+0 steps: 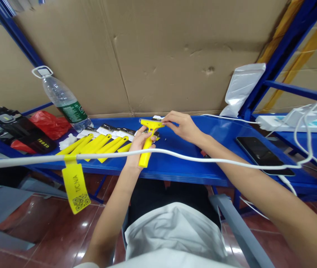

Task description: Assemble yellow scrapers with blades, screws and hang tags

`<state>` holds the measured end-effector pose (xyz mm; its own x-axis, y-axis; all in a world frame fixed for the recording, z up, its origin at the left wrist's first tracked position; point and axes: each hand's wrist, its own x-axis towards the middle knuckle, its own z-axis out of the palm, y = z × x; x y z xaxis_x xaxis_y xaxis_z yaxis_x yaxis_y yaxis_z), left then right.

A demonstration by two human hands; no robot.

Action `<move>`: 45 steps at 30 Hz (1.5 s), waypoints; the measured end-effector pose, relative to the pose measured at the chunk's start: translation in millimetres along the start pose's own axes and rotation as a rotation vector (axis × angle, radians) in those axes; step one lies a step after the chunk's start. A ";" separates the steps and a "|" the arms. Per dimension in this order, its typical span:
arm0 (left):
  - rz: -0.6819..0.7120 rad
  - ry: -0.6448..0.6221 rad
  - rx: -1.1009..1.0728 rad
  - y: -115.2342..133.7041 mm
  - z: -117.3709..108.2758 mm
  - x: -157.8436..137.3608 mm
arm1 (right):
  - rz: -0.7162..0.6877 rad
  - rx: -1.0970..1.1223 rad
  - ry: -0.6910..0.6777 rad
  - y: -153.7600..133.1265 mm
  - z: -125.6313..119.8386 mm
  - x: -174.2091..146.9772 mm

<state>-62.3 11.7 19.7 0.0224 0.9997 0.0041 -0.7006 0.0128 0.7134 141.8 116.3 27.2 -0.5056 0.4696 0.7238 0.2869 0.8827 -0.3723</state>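
Note:
A yellow scraper [145,158] with a wide T-shaped head is held up over the blue table [181,169], its handle pointing down toward me. My left hand [136,146] is closed around its neck and upper handle. At the right end of the scraper's head, the fingertips of my right hand [183,126] are pinched together; whether they hold a small part there cannot be made out. Left of my left hand, several more yellow scrapers [93,146] lie side by side, with black-and-white cards [106,130] at their far ends.
A white cable [114,153] with a yellow tag [76,189] crosses in front of the table. A water bottle [66,102], red plastic bag [49,126] and black bag [27,134] stand left. A phone [259,150], power strip [270,123] and white pouch [242,87] are right.

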 end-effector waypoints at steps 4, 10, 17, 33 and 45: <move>-0.018 -0.021 0.032 0.0 0.2 -0.4 | -0.002 -0.024 -0.026 5.0 3.7 -0.8; 0.008 -0.042 0.068 -3.3 -2.3 -0.8 | -0.009 0.032 0.020 7.1 7.2 -1.3; -0.021 -0.034 0.070 -1.8 1.3 -2.5 | 0.196 0.283 0.060 9.4 13.9 0.1; -0.075 -0.021 -0.018 1.2 4.7 -4.8 | 0.467 0.613 0.053 5.2 20.4 0.0; -0.021 -0.063 0.035 -2.7 -2.5 -1.1 | 0.540 0.662 0.070 4.1 20.7 1.5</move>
<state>-62.2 10.6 16.1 0.0826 0.9961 0.0319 -0.6741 0.0322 0.7379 125.3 121.0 14.7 -0.3784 0.8461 0.3755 -0.0712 0.3779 -0.9231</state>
